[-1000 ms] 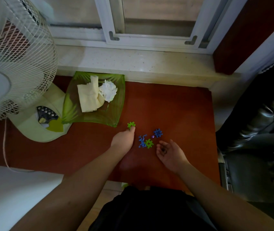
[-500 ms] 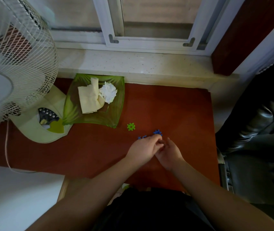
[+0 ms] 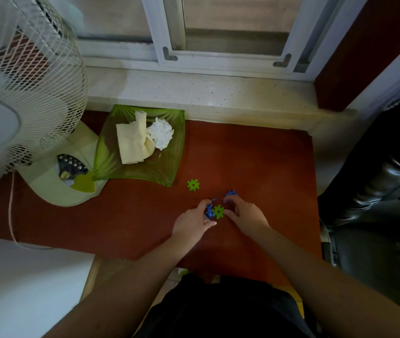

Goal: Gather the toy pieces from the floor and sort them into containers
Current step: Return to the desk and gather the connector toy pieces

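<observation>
Handling these toy pieces should be easy on weight and awkward on size: they look like light, stiff plastic, flat and notched all round, so I would judge that a fingertip pinch across two opposite edges holds better than a scoop, and that smooth plastic lying flat on a smooth surface may skid before it lifts.

Both hands work close together near the front middle of the red counter. The left hand (image 3: 192, 222) has its fingers curled round a blue piece (image 3: 209, 211), pinching it at the fingertips. The right hand (image 3: 245, 214) is curled over the small cluster, fingertips down at a second blue piece (image 3: 230, 193) that shows just past them; whether it actually grips that piece or only touches it I cannot tell. Between the two hands lies a green piece (image 3: 218, 212), touching or nearly touching the blue one on its left. Another green piece (image 3: 193, 184) lies alone, a little farther from the person, just beside the near corner of a green glass tray (image 3: 111, 167).

Each piece is a small square with toothed edges and a hole at its centre, in bright green or mid blue.

The tray holds folded cloth and crumpled paper. A white fan (image 3: 23, 93) stands at the left.
</observation>
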The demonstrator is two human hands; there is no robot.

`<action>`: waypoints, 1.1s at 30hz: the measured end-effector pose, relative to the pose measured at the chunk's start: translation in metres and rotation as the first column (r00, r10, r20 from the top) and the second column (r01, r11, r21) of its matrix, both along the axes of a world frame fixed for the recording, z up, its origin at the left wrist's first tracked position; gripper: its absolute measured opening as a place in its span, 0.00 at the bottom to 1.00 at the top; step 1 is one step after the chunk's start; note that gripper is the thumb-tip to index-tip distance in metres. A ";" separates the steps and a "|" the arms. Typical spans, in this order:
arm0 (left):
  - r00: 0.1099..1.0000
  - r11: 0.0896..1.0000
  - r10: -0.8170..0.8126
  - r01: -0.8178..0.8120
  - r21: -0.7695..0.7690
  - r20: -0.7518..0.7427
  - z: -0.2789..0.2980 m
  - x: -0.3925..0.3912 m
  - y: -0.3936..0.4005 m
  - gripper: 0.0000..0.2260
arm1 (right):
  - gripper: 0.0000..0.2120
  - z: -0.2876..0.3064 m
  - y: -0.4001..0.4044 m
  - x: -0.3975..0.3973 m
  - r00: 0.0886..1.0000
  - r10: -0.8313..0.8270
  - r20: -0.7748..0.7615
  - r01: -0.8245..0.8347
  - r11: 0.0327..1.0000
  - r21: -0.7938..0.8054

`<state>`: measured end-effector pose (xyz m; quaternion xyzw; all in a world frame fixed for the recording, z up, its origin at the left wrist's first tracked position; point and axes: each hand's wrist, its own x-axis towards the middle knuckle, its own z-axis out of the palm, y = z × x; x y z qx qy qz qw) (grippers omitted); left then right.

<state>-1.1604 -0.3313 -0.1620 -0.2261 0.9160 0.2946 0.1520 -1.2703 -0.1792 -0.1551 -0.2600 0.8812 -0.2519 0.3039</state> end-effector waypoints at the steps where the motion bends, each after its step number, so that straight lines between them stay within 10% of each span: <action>1: 1.000 1.000 0.000 0.001 -0.016 0.010 -0.001 0.000 0.001 0.25 | 0.15 0.000 -0.002 -0.001 0.999 0.039 -0.031 -0.038 0.999 0.034; 13: 0.997 0.993 -0.035 0.027 -0.115 -0.067 -0.009 0.002 -0.011 0.16 | 0.08 -0.008 -0.022 -0.008 0.979 0.129 -0.161 -0.104 0.982 0.154; 17: 0.982 0.965 -0.133 0.098 -0.242 -0.134 -0.009 0.005 -0.012 0.15 | 0.06 0.003 -0.022 -0.004 0.969 -0.210 0.128 0.221 0.972 -0.082; 19: 0.975 0.973 -0.097 0.051 -0.223 -0.202 -0.006 0.006 -0.013 0.14 | 0.07 0.009 -0.021 0.000 0.604 -0.459 0.651 0.690 0.710 -0.139; 21: 0.965 0.981 -0.060 0.009 -0.196 -0.256 -0.003 0.005 -0.013 0.13 | 0.09 0.013 -0.012 0.004 0.138 -0.308 0.941 0.891 0.454 0.018; 24: 0.954 0.987 -0.026 -0.023 -0.162 -0.299 -0.001 0.004 -0.013 0.12 | 0.08 0.009 0.006 0.009 -0.045 -0.158 0.986 0.926 0.364 0.101; 28: 0.943 0.990 0.016 -0.063 -0.129 -0.332 0.000 0.005 -0.018 0.11 | 0.19 0.003 0.014 0.007 -0.039 -0.234 0.971 0.939 0.323 0.115; 33: 0.933 0.974 0.224 -0.224 0.031 -0.283 0.001 0.009 -0.022 0.08 | 0.12 0.004 0.012 -0.010 0.344 -0.370 0.863 0.801 0.595 -0.065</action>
